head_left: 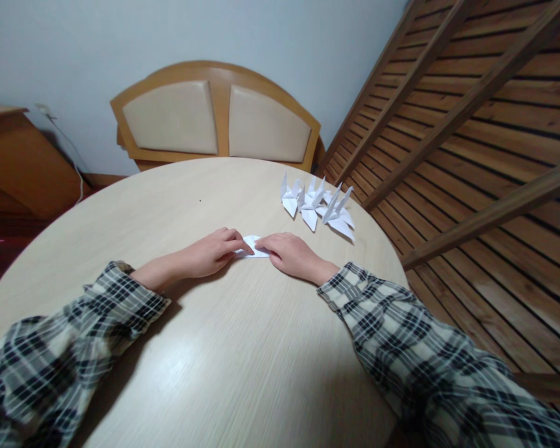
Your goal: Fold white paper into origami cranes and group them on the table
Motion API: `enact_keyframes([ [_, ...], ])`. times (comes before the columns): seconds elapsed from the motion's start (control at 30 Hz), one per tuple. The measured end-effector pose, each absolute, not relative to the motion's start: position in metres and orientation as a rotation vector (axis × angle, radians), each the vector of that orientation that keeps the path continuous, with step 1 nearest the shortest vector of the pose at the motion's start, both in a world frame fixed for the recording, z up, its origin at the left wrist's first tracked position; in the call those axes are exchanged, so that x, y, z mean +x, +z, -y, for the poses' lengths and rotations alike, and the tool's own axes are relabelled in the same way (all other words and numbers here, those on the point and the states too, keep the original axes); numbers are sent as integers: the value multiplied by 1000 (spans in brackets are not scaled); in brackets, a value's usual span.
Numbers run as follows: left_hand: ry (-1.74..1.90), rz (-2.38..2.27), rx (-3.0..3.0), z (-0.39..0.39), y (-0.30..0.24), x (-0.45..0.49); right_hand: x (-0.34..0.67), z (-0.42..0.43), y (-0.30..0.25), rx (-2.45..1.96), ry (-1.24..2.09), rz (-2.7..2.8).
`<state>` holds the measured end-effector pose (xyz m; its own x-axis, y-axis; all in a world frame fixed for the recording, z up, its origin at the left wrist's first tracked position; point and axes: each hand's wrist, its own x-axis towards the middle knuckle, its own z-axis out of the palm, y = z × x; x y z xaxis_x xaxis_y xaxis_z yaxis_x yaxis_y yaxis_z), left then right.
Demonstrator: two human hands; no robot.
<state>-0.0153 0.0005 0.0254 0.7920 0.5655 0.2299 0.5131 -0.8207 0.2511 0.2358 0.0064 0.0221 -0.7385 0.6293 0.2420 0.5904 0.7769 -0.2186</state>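
A small folded piece of white paper [254, 247] lies flat on the round pale wooden table [205, 336]. My left hand [210, 252] rests on the table with its fingers curled, fingertips pressing the paper's left edge. From the other side my right hand [292, 255] presses the paper's right edge, fingers bent and close together. Most of the paper is hidden under the two hands. Both forearms wear plaid sleeves.
Several finished white paper cranes [318, 206] stand in a cluster on the table to the far right of my hands. A wooden chair with beige padded back [217, 118] stands behind the table. A slatted wooden frame [471, 124] leans at the right.
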Motion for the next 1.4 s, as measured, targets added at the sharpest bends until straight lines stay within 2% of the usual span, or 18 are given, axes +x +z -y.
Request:
enact_keyframes([
  [0.2, 251, -1026, 3105, 20, 38, 1, 233, -10, 22, -937, 186, 2640],
  [0.53, -37, -1372, 3224, 48, 31, 21, 230, -15, 19, -970, 165, 2616],
  [1.07, 50, -1471, 3197, 48, 35, 24, 232, -15, 25, -930, 144, 2587],
  [1.4, 68, -1474, 3118, 37, 35, 17, 235, -12, 27, -824, 281, 2579],
])
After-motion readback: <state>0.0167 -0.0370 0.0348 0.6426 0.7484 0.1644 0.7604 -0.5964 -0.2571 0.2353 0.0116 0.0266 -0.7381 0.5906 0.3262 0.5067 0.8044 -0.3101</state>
